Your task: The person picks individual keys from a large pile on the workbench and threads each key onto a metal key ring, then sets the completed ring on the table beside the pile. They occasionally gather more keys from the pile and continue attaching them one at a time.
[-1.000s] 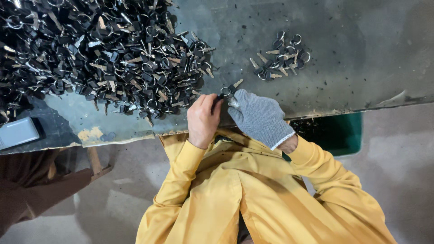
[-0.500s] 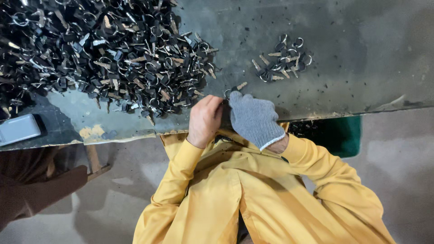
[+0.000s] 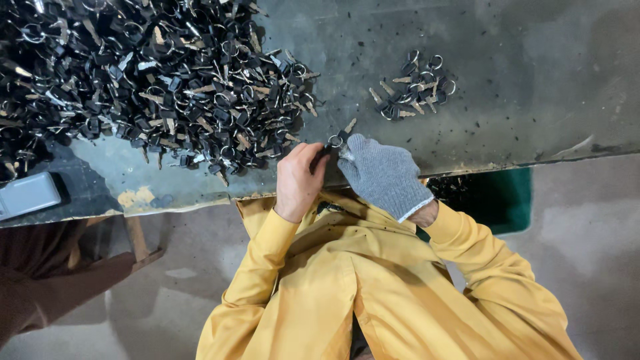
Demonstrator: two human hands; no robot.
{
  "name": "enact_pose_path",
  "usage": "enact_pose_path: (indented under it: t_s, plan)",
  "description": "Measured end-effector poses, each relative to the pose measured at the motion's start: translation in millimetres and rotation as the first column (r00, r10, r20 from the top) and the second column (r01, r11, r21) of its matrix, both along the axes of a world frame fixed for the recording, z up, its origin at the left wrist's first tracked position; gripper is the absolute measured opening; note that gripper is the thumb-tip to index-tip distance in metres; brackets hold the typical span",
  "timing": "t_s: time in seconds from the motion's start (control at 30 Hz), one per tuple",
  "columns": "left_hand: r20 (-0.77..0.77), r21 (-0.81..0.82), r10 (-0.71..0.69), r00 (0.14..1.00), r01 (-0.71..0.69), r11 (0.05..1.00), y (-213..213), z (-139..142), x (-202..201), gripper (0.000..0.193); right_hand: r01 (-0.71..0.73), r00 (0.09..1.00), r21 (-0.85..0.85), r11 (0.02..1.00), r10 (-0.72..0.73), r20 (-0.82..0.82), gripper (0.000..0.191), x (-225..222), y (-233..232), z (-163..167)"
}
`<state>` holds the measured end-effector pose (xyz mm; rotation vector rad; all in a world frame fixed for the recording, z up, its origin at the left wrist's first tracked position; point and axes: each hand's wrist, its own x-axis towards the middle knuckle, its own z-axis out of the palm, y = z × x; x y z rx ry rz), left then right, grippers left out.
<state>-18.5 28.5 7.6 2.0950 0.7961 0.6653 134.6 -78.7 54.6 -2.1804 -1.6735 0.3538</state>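
Gripping one ringed key (image 3: 339,138), both hands' fingers (image 3: 308,155) close above a green bin (image 3: 497,200).

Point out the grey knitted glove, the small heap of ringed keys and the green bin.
grey knitted glove (image 3: 383,175), head view, back of hand.
small heap of ringed keys (image 3: 413,90), head view, centre.
green bin (image 3: 508,200), head view, side wall.

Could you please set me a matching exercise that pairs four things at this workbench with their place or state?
Things:
1. large key heap
2. small key heap
3. single key
4. right hand

Places or states:
A. covered in grey knit
B. held against the bare left hand
C. left part of the table
D. lying alone, beyond the hands

Pairs: 1-C, 2-D, 3-B, 4-A.
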Motion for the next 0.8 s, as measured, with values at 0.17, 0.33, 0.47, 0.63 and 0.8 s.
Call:
enact_pose_path:
  t_s: [0.17, 0.33, 0.47, 0.63, 0.8]
  plan:
    - [-0.033, 0.067, -0.009, 0.999, 0.011, 0.998, -7, 5, -1, 0.022, -0.030, 0.998, -0.062, 0.998, 0.033, 0.053, 0.029, 3, 9, -3]
    - [-0.016, 0.040, -0.051, 0.999, 0.051, 0.998, -5, 4, 0, 0.019, -0.030, 0.994, -0.155, 0.988, 0.045, 0.098, 0.022, 2, 16, 1]
    - [-0.077, 0.057, -0.088, 0.993, 0.092, 0.994, -5, 3, 0, 0.016, -0.002, 0.996, -0.330, 0.944, 0.030, 0.079, 0.020, 1, 25, 0]
    - [0.011, 0.095, -0.003, 1.000, 0.002, 0.995, -9, 0, 4, 0.030, -0.013, 0.998, -0.210, 0.978, 0.025, 0.054, 0.024, 5, 22, -4]
    - [-0.042, 0.167, 0.020, 0.999, -0.013, 0.986, -12, -14, 10, 0.042, -0.056, 0.998, -0.072, 0.996, 0.057, 0.009, 0.028, 9, 11, -1]
